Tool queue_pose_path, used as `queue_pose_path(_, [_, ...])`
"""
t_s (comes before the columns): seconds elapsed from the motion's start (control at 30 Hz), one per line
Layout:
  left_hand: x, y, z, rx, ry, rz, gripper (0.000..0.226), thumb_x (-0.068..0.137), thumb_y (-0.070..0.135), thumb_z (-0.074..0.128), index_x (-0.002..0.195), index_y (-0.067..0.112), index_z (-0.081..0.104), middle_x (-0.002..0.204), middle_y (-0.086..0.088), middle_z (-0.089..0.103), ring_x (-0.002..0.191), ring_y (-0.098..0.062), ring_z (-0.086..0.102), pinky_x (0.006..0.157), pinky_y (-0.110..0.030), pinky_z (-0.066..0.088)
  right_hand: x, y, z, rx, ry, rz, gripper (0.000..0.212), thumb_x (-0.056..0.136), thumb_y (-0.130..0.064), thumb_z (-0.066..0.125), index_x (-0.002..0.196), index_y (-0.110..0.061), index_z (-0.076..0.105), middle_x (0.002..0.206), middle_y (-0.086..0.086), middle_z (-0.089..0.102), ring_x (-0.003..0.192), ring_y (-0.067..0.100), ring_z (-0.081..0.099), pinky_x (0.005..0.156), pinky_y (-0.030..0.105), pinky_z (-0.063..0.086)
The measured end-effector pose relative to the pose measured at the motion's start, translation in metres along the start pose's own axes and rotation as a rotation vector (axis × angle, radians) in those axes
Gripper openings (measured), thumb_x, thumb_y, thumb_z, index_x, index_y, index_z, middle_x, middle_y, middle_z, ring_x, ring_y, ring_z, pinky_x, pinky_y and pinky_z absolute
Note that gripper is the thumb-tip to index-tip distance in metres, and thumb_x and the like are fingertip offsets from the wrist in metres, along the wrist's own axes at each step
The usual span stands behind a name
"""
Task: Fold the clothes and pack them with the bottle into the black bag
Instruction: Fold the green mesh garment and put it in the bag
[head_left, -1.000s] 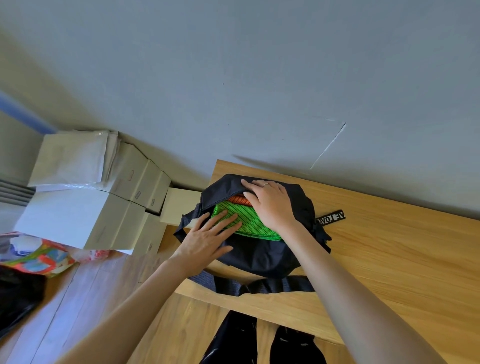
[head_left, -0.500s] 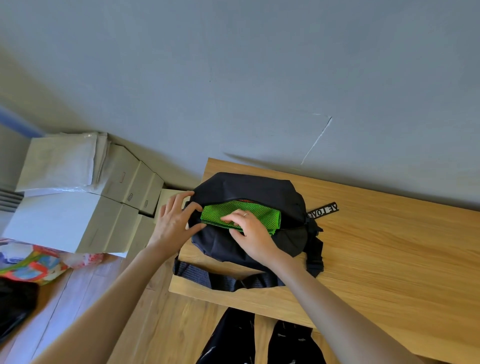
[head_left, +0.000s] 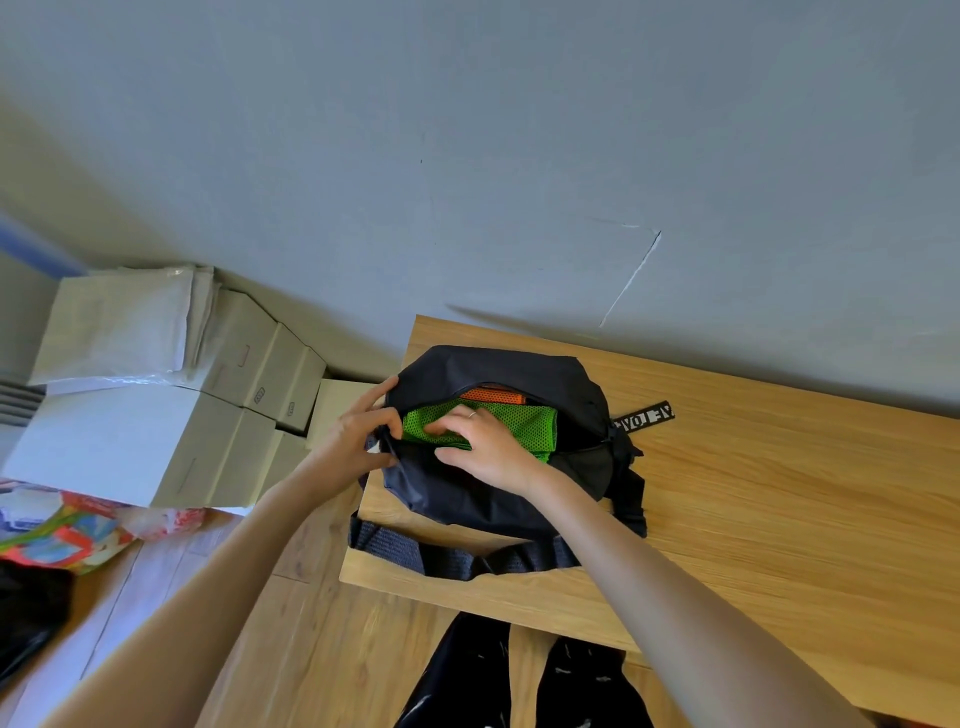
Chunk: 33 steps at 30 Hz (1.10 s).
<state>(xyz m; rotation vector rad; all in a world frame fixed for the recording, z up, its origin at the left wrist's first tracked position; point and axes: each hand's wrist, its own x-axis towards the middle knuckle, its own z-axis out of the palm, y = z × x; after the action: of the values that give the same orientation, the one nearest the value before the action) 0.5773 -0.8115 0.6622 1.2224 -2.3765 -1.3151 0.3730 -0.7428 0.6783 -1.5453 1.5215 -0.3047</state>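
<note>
The black bag lies open at the left end of the wooden table. Inside it shows folded green mesh cloth with an orange item behind it. My left hand grips the bag's left end, thumb and fingers curled round the fabric by the zipper. My right hand rests on the green cloth and the bag's front lip, fingers bent over them. No bottle is visible.
The bag's dark strap trails along the table's near edge, and a black printed tag lies to the bag's right. Stacked white boxes stand on the floor to the left, beside a colourful bag.
My left hand has closed on the bag's left end. My right hand slid left over the green cloth, and the orange item shows again behind it.
</note>
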Motion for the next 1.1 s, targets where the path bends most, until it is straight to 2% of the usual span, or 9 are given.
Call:
queue_pose_path(0.17, [-0.004,-0.009,-0.002,-0.090,0.035,0.010,0.045,0.071,-0.012,0.071,0.078,0.030,0.056,0.144,0.012,0.031,0.133,-0.010,0.037,0.095,-0.009,0.039,0.001,-0.004,0.002,-0.096,-0.022,-0.009,0.026,0.093,-0.027,0.055,0.114,-0.014,0.060,0.122,0.002,0.053,0.117,0.024,0.042,0.096,0.040,0.033])
queue_pose_path(0.23, [-0.007,-0.009,-0.004,-0.078,0.046,0.011,0.044,0.071,-0.010,0.072,0.077,0.030,0.057,0.143,0.015,0.033,0.134,-0.011,0.034,0.097,-0.013,0.037,-0.001,-0.005,0.004,-0.149,-0.015,-0.029,0.025,0.092,-0.027,0.056,0.110,-0.010,0.061,0.120,0.003,0.053,0.113,0.024,0.043,0.093,0.039,0.032])
queue_pose_path(0.33, [-0.010,0.002,-0.003,0.052,0.097,-0.001,0.041,0.070,-0.004,0.075,0.078,0.031,0.057,0.143,0.006,0.035,0.132,-0.011,0.028,0.102,-0.028,0.029,-0.008,-0.004,0.004,-0.187,0.039,-0.062,0.026,0.090,-0.024,0.060,0.111,-0.010,0.061,0.118,0.003,0.054,0.108,0.023,0.046,0.088,0.036,0.036])
queue_pose_path(0.4, [-0.011,0.015,0.001,0.193,0.171,0.057,0.036,0.067,-0.001,0.079,0.088,0.021,0.060,0.139,0.000,0.039,0.129,-0.011,0.024,0.101,-0.033,0.026,-0.014,-0.001,0.000,-0.180,0.115,-0.068,0.023,0.088,-0.022,0.063,0.108,-0.011,0.063,0.111,0.004,0.055,0.103,0.023,0.049,0.083,0.035,0.040])
queue_pose_path(0.47, [-0.012,0.026,0.007,0.320,0.220,0.155,0.039,0.063,0.003,0.082,0.093,0.018,0.060,0.132,-0.003,0.047,0.122,-0.018,0.031,0.096,-0.035,0.030,-0.023,0.004,-0.005,-0.208,0.176,-0.063,0.021,0.086,-0.024,0.065,0.104,-0.012,0.064,0.105,0.003,0.055,0.100,0.022,0.050,0.080,0.034,0.040])
queue_pose_path(0.63, [-0.005,0.037,0.030,0.367,0.076,0.326,0.045,0.068,0.016,0.082,0.107,0.019,0.062,0.111,0.002,0.059,0.106,-0.012,0.046,0.088,-0.033,0.042,-0.046,0.026,-0.017,-0.251,0.226,-0.010,0.022,0.083,-0.026,0.069,0.100,-0.013,0.064,0.104,0.001,0.055,0.102,0.019,0.048,0.084,0.032,0.039])
queue_pose_path(0.83, [-0.003,0.035,0.038,0.390,0.009,0.263,0.039,0.073,0.024,0.078,0.107,0.015,0.061,0.107,0.001,0.062,0.102,-0.016,0.053,0.090,-0.040,0.045,-0.068,0.040,-0.025,-0.249,0.310,0.013,0.015,0.081,-0.025,0.072,0.087,-0.016,0.063,0.098,-0.005,0.055,0.095,0.013,0.046,0.081,0.025,0.035])
queue_pose_path(0.93, [-0.005,0.037,0.035,0.348,-0.023,0.209,0.039,0.077,0.026,0.076,0.111,0.012,0.062,0.110,0.000,0.063,0.106,-0.017,0.055,0.095,-0.033,0.041,-0.075,0.041,-0.027,-0.247,0.310,0.019,0.014,0.086,-0.027,0.066,0.089,-0.015,0.057,0.088,-0.004,0.053,0.084,0.012,0.049,0.070,0.024,0.036])
queue_pose_path(1.1, [-0.009,0.041,0.029,0.327,-0.041,0.178,0.031,0.078,0.025,0.075,0.102,0.015,0.060,0.097,0.008,0.058,0.088,-0.011,0.055,0.078,-0.036,0.051,-0.079,0.043,-0.022,-0.285,0.295,0.033,0.014,0.094,-0.029,0.055,0.095,-0.016,0.052,0.077,-0.006,0.052,0.067,0.009,0.047,0.055,0.022,0.031])
